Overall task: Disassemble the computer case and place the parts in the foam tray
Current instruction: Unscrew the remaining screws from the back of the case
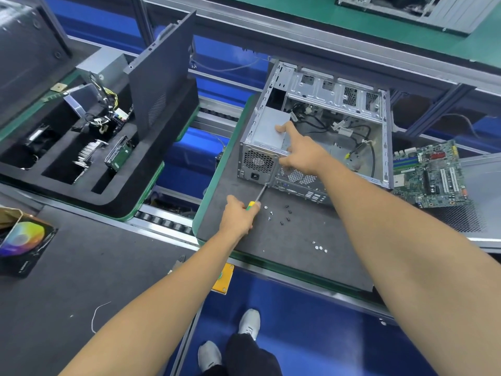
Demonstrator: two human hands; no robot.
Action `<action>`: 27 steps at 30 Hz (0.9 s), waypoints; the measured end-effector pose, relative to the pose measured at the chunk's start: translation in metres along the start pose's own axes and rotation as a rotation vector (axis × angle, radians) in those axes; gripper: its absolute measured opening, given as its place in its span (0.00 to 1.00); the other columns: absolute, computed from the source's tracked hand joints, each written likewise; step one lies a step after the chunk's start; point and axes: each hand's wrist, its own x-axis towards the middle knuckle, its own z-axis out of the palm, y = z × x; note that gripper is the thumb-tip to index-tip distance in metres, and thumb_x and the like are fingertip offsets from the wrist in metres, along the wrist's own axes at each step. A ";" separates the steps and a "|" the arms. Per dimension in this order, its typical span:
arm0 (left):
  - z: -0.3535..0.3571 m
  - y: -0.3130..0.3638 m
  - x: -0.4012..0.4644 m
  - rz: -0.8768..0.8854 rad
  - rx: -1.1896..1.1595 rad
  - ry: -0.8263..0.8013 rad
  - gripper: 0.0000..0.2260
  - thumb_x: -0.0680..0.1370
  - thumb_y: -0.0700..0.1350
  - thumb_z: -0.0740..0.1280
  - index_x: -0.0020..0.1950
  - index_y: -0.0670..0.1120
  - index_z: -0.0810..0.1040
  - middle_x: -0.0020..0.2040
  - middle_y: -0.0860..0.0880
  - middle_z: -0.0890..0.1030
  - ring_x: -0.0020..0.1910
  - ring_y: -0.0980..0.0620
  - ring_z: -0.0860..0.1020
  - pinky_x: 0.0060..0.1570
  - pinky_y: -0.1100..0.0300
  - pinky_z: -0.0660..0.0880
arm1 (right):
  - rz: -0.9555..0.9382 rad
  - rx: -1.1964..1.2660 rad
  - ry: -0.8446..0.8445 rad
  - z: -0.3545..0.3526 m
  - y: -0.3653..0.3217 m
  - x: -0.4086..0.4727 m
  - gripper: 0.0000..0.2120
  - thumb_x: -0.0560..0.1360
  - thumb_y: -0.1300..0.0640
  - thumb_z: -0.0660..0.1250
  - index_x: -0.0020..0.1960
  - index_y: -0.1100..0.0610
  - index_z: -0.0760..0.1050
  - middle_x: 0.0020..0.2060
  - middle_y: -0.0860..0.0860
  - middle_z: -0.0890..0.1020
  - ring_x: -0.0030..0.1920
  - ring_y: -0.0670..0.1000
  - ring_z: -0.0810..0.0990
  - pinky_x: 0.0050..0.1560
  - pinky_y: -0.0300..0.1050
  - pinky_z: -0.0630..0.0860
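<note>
An open silver computer case (336,85) lies on a grey mat. A grey power supply (267,130) sits in its near-left corner. My right hand (299,149) rests on the power supply, thumb on its top and fingers curled over the case's rear edge. My left hand (238,215) grips a yellow-green-handled screwdriver (259,195) whose tip meets the case's rear panel beside the power supply. The black foam tray (108,198) at left holds a hard drive (119,154), a heatsink and cables. A black side panel (162,77) stands upright in it.
A green motherboard (431,175) lies to the right of the case on a perforated metal panel (466,218). Loose screws (282,214) are scattered on the mat (284,253) near my left hand. A colourful fan box (21,240) sits at the far left. Another case stands at the top right.
</note>
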 end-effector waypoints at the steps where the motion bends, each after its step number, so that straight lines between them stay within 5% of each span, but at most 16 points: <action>1: 0.000 -0.002 -0.001 0.029 0.027 0.005 0.19 0.76 0.56 0.73 0.53 0.47 0.67 0.50 0.43 0.79 0.42 0.45 0.81 0.41 0.49 0.80 | -0.004 -0.002 -0.001 0.000 0.000 0.000 0.37 0.69 0.59 0.70 0.72 0.41 0.57 0.21 0.44 0.75 0.21 0.44 0.71 0.28 0.45 0.68; 3: -0.001 -0.005 -0.001 0.047 0.023 0.027 0.19 0.74 0.53 0.77 0.50 0.49 0.68 0.48 0.44 0.81 0.46 0.43 0.82 0.48 0.43 0.82 | -0.009 -0.004 -0.001 0.000 -0.001 -0.001 0.37 0.69 0.59 0.70 0.72 0.41 0.57 0.22 0.44 0.76 0.21 0.44 0.72 0.27 0.44 0.69; 7: 0.000 -0.005 -0.001 -0.002 0.046 0.045 0.16 0.77 0.59 0.72 0.46 0.50 0.71 0.35 0.51 0.85 0.32 0.54 0.84 0.43 0.48 0.84 | 0.013 0.009 0.002 0.000 -0.001 -0.001 0.37 0.69 0.58 0.70 0.71 0.39 0.57 0.29 0.55 0.80 0.24 0.47 0.75 0.31 0.50 0.75; 10: 0.008 0.000 -0.006 -0.079 -0.059 -0.048 0.17 0.82 0.59 0.63 0.45 0.47 0.75 0.37 0.50 0.85 0.33 0.50 0.84 0.42 0.46 0.83 | 0.021 0.005 0.007 0.000 -0.003 -0.001 0.37 0.68 0.57 0.70 0.71 0.39 0.57 0.26 0.49 0.78 0.25 0.46 0.77 0.31 0.47 0.74; 14: 0.012 0.008 -0.008 -0.163 -0.126 -0.060 0.21 0.85 0.56 0.56 0.50 0.43 0.80 0.37 0.48 0.82 0.29 0.48 0.75 0.34 0.56 0.75 | 0.028 -0.016 -0.003 0.000 -0.003 -0.002 0.38 0.66 0.55 0.69 0.71 0.38 0.56 0.29 0.54 0.82 0.29 0.54 0.80 0.33 0.53 0.77; 17: 0.009 0.004 -0.004 -0.042 -0.020 -0.010 0.16 0.82 0.56 0.64 0.57 0.43 0.73 0.44 0.44 0.81 0.32 0.47 0.77 0.38 0.52 0.77 | 0.028 -0.012 -0.007 -0.001 -0.004 -0.003 0.38 0.66 0.55 0.68 0.71 0.38 0.56 0.29 0.54 0.82 0.31 0.55 0.82 0.36 0.55 0.79; 21: 0.003 -0.004 0.000 0.011 0.033 0.027 0.19 0.73 0.51 0.78 0.51 0.49 0.69 0.48 0.45 0.80 0.42 0.45 0.83 0.46 0.44 0.83 | 0.029 -0.008 -0.013 -0.001 -0.005 -0.003 0.38 0.66 0.55 0.69 0.70 0.37 0.57 0.29 0.54 0.83 0.32 0.56 0.83 0.37 0.56 0.80; 24: 0.000 -0.006 0.004 -0.029 0.029 0.027 0.16 0.75 0.56 0.75 0.47 0.49 0.71 0.36 0.50 0.85 0.33 0.51 0.85 0.42 0.48 0.83 | 0.031 -0.011 -0.011 -0.001 -0.005 -0.003 0.39 0.66 0.56 0.69 0.71 0.38 0.57 0.29 0.54 0.82 0.32 0.56 0.82 0.36 0.54 0.79; 27: 0.003 0.002 0.000 -0.083 -0.020 -0.082 0.15 0.81 0.58 0.65 0.47 0.46 0.75 0.35 0.50 0.85 0.33 0.50 0.85 0.39 0.51 0.83 | 0.030 -0.011 -0.001 -0.002 -0.005 -0.003 0.38 0.66 0.56 0.69 0.71 0.38 0.57 0.28 0.53 0.82 0.28 0.52 0.79 0.34 0.51 0.77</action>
